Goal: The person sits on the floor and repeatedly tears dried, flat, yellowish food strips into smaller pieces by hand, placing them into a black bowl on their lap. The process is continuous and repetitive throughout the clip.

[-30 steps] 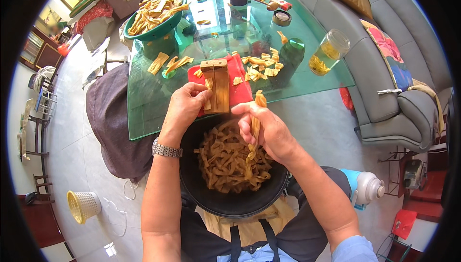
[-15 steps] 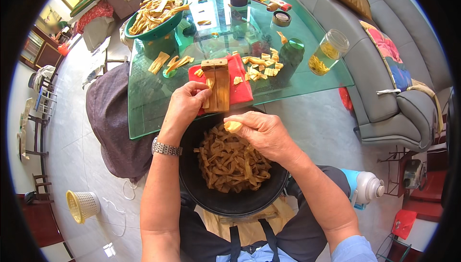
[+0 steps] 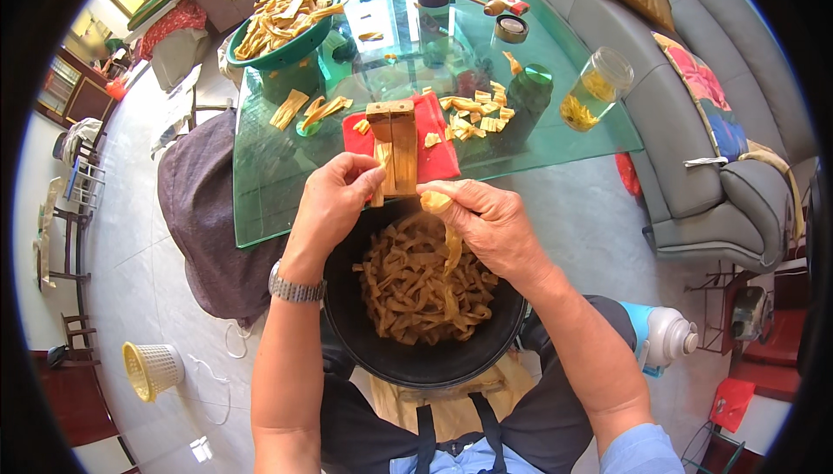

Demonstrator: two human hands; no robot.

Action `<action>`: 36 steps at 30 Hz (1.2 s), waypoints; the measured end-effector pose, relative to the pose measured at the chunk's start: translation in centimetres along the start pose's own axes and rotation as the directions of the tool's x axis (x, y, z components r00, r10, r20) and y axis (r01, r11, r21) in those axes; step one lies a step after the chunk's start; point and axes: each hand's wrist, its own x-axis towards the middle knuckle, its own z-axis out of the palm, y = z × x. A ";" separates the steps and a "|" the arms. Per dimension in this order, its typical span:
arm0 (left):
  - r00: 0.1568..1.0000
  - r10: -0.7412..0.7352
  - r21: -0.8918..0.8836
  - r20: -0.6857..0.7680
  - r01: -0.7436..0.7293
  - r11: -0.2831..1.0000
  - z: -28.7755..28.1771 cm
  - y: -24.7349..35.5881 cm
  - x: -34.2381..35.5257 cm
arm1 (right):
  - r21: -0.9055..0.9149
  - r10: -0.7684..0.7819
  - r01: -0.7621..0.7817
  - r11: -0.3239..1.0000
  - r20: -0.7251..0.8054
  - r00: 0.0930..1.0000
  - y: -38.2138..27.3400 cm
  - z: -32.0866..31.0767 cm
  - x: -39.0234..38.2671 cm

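A wooden block tool (image 3: 396,148) with a lengthwise slot and a crosspiece lies on a red cloth (image 3: 441,146) at the glass table's front edge. My left hand (image 3: 343,189) pinches a pale yellow dried strip (image 3: 379,170) along the tool's left side. Close to the tool's near end, my right hand (image 3: 490,220) is closed on a yellow folded piece (image 3: 436,202). A long yellow strip (image 3: 452,253) hangs below that hand over a black basin (image 3: 425,377). Many brownish strips (image 3: 416,292) fill the basin between my knees.
Chopped yellow pieces (image 3: 477,114) lie right of the cloth on the glass table (image 3: 555,148). A green bowl (image 3: 282,59) heaped with strips stands at the back left, a glass jar (image 3: 599,88) at the right. A grey sofa (image 3: 694,179) flanks the table. A basket (image 3: 154,370) stands on the floor.
My right hand has shifted slightly right, and a long yellow strip now hangs beneath it. My left hand has moved slightly down along the tool.
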 end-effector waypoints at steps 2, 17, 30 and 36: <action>1.000 -0.001 -0.054 0.029 0.003 0.999 -0.2 -0.2 -1.4 | -0.056 -0.068 0.069 0.996 0.020 0.997 -0.4 -0.1 0.1; 0.890 0.182 -0.832 0.417 0.294 0.471 5.1 -0.9 -6.4 | -0.276 -0.613 0.633 0.723 0.165 0.772 -2.6 2.1 0.4; 0.896 0.054 -0.848 0.440 0.395 0.352 5.3 2.7 -4.3 | -0.244 -0.582 0.616 0.749 0.202 0.787 -2.7 0.1 -0.4; 0.899 0.029 -0.678 0.437 0.308 0.668 5.4 1.7 -5.2 | -0.237 -0.502 0.539 0.808 0.202 0.841 -2.6 0.0 -0.9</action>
